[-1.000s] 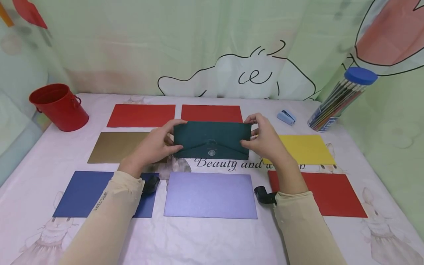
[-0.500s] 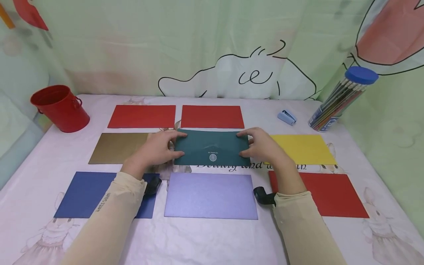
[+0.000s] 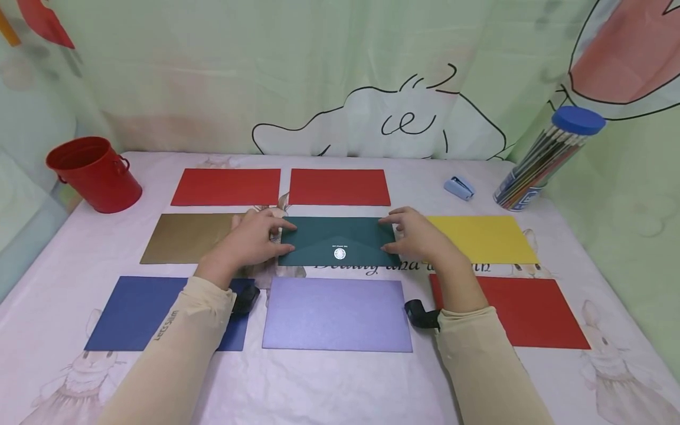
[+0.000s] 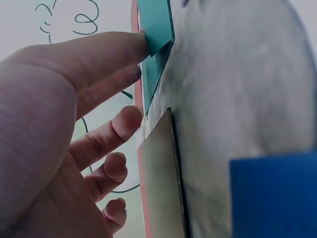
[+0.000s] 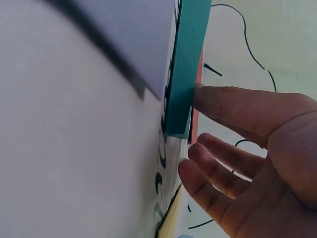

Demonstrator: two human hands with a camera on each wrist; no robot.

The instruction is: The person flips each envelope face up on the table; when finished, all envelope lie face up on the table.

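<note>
A dark green envelope (image 3: 338, 236) with a small white round emblem lies between two rows of coloured envelopes, at the middle of the cloth. My left hand (image 3: 247, 239) rests its thumb and forefinger on the envelope's left end. At the right end, thumb and forefinger of my right hand (image 3: 419, 239) touch it in the same way. Both wrist views show the thumbs on top of the green envelope (image 4: 156, 25), the other fingers spread apart from it. Beneath my left hand lies part of a gold-brown envelope (image 3: 183, 239); a yellow envelope (image 3: 483, 239) is beside my right.
Two red envelopes (image 3: 225, 187) lie at the back. Nearer are a blue envelope (image 3: 138, 313), a lilac envelope (image 3: 337, 314) and another red envelope (image 3: 536, 313). A red bucket (image 3: 95, 174), a light-blue stapler (image 3: 459, 188) and a pencil tub (image 3: 547, 159) stand around.
The green envelope was held up and tilted; both hands have lowered it towards me, and it now lies flat. The fingers have loosened from its ends to touch its top.
</note>
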